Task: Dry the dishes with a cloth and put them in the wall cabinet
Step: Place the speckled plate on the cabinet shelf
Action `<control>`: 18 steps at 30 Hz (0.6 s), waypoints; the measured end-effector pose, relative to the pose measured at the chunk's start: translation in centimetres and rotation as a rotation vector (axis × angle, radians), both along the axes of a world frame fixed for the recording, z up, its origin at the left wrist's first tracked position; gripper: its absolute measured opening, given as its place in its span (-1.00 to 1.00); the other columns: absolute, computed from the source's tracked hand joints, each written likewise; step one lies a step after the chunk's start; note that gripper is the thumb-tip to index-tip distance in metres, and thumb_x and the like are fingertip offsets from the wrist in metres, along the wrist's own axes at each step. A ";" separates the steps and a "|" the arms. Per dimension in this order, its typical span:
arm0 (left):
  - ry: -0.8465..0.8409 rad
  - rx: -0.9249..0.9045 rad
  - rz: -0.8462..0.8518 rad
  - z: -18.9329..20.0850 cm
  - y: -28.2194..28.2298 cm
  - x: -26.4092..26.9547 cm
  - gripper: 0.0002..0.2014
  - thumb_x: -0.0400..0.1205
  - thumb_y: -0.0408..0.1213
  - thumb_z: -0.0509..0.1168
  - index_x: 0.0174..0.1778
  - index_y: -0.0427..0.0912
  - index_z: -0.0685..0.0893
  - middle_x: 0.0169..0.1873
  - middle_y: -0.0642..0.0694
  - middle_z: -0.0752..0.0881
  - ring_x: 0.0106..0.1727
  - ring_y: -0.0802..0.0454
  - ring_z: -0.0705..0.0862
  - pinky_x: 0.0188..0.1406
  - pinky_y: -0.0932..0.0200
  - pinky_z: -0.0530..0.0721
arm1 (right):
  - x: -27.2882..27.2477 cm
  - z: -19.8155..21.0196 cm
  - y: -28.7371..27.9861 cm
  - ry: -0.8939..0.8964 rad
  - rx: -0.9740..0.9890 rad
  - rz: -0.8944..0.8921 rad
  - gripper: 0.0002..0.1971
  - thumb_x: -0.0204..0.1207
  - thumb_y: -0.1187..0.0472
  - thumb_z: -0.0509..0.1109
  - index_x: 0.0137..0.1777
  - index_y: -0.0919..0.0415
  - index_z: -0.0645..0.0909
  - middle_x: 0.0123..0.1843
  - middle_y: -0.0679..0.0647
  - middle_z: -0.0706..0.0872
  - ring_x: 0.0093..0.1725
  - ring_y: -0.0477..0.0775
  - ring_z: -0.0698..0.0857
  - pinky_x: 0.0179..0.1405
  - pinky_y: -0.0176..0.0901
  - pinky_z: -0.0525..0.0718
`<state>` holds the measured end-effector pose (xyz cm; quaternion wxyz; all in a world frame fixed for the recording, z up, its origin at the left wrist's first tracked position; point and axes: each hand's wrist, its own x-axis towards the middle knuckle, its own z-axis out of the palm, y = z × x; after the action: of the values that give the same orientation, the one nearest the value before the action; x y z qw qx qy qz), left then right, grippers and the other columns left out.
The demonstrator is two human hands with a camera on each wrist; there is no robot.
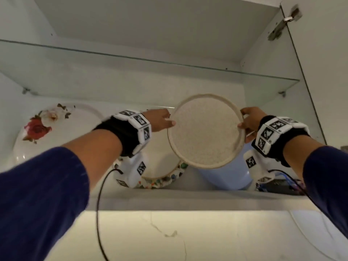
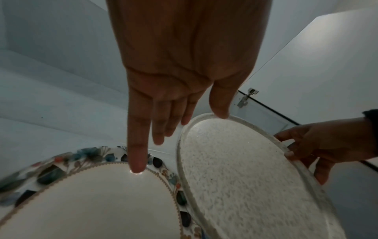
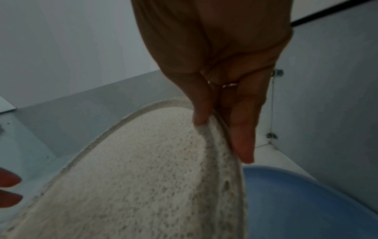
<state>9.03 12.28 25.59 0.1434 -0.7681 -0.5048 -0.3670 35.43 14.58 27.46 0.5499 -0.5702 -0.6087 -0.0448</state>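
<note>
1. Speckled plate (image 1: 206, 131): round, cream, with a grainy mottled surface and a raised, paler rim; it is held tilted, its face toward the viewer, inside the wall cabinet (image 1: 259, 59) above the lower shelf and over the blue plate
2. Left hand (image 1: 160, 120): thumb on the face of the speckled plate's left rim and some fingers behind it, pinching the edge; in the left wrist view the fingers are nearly straight and the little finger (image 2: 137, 155) reaches down over the floral-rimmed plate
3. Right hand (image 1: 249, 122): pinches the right rim, thumb on the front and straight fingers behind the plate; a thin ring shows on one finger in the right wrist view
4. Blue plate (image 1: 226, 178): smooth, matte, pale blue, round; it lies on the cabinet floor directly below the speckled plate
5. Floral-rimmed plate (image 1: 162, 166): glossy, cream centre, a scalloped gold line and a border of dark blue, teal and orange leaves; it lies to the left of the blue plate
6. Rose plate (image 1: 37, 129): white, glossy, printed with a red and a white rose, at the far left of the shelf
7. Glass shelf (image 1: 143, 72): clear pane on small metal pegs, above the plates
8. Wrist bands (image 1: 135, 127): black straps carrying white blocks printed with black square markers; no legible writing appears anywhere
9. Hinge (image 1: 284, 21): silver metal, on the right cabinet wall
</note>
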 end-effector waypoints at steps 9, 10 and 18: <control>-0.272 -0.323 0.014 0.6 7.0 2.2 -0.29 0.55 -0.04 0.35 0.53 -0.31 0.26 0.46 -0.29 0.43 0.37 -0.24 0.53 0.19 -0.34 0.59 | 0.3 -0.2 9.1 -0.097 -0.009 0.033 -0.64 0.52 0.45 0.36 0.32 0.32 0.55 0.25 0.30 0.65 0.22 0.38 0.62 0.27 0.25 0.56; -0.312 -0.327 0.009 0.5 7.7 2.0 -0.33 0.55 -0.05 0.36 0.49 -0.31 0.31 0.43 -0.29 0.46 0.37 -0.24 0.52 0.18 -0.39 0.57 | 0.4 -0.6 9.9 -0.077 -0.014 0.056 -0.65 0.54 0.47 0.32 0.32 0.28 0.55 0.24 0.24 0.65 0.20 0.38 0.62 0.25 0.27 0.58; -0.375 -0.439 -0.065 -0.5 11.0 1.5 -0.17 0.41 0.11 0.34 0.57 -0.18 0.28 0.49 -0.29 0.38 0.44 -0.25 0.44 0.03 -0.35 0.59 | 0.8 -2.3 13.6 -0.225 -0.052 -0.033 -0.46 0.46 0.41 0.37 0.45 0.24 0.40 0.39 0.29 0.53 0.34 0.31 0.56 0.31 0.16 0.56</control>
<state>10.56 23.23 25.09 -0.1340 -0.7152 -0.5650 -0.3890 36.22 28.17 25.20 0.4624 -0.5855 -0.6580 -0.1017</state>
